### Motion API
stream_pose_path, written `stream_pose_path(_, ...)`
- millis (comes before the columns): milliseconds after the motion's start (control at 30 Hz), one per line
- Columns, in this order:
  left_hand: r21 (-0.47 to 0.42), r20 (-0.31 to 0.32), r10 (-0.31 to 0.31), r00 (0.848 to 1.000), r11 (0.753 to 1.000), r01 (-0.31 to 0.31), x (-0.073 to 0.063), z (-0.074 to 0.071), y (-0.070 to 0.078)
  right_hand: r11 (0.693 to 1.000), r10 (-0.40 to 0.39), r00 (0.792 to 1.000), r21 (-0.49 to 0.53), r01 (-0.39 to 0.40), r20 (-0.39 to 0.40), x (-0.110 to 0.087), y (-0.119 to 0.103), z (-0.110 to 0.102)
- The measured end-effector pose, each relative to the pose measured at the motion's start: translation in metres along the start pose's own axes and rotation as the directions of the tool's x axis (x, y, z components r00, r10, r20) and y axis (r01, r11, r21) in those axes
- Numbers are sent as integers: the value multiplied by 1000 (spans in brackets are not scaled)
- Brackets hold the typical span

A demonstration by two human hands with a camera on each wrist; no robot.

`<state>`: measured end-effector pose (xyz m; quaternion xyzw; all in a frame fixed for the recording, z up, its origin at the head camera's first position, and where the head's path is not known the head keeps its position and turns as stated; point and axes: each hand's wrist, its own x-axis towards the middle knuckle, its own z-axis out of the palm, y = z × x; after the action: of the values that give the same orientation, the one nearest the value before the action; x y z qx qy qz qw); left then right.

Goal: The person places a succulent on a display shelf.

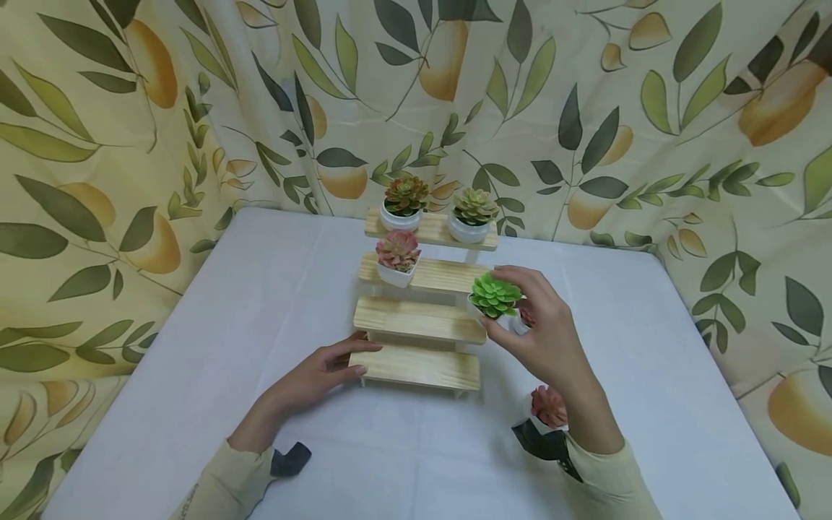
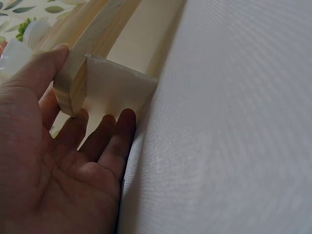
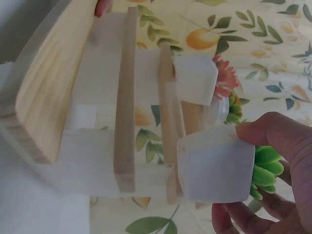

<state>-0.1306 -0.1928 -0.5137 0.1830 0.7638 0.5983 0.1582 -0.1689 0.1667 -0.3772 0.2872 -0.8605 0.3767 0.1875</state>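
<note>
My right hand (image 1: pixel 542 325) pinches a white square pot holding a bright green succulent (image 1: pixel 495 295), at the right end of the second-highest step of a wooden tiered stand (image 1: pixel 416 367). The right wrist view shows the pot (image 3: pixel 217 165) close to the step edges, thumb on one side and fingers on the other. Whether its base touches the step cannot be told. My left hand (image 1: pixel 325 372) grips the left end of the lowest step, thumb over the board (image 2: pixel 73 80) and fingers below, beside the white support.
A pink succulent (image 1: pixel 398 251) sits on the second-highest step's left. The top step carries a reddish-green succulent (image 1: pixel 406 196) and a pale green one (image 1: pixel 474 208). Right of the stand, a red succulent (image 1: pixel 549 406) and another potted plant (image 1: pixel 523 320) are partly hidden by my right arm.
</note>
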Motion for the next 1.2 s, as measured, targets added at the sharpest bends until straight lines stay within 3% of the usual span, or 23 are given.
stream_pose_path(367,-13,15,27,1000,1000,-27,1,1,-2,1000,-24,1000,18,24,11,18,-11,9)
stream_pose_path(1200,-12,16,23,1000,1000,-23,1,-2,-4,995,-35,999,91,31,39,43,-3,24)
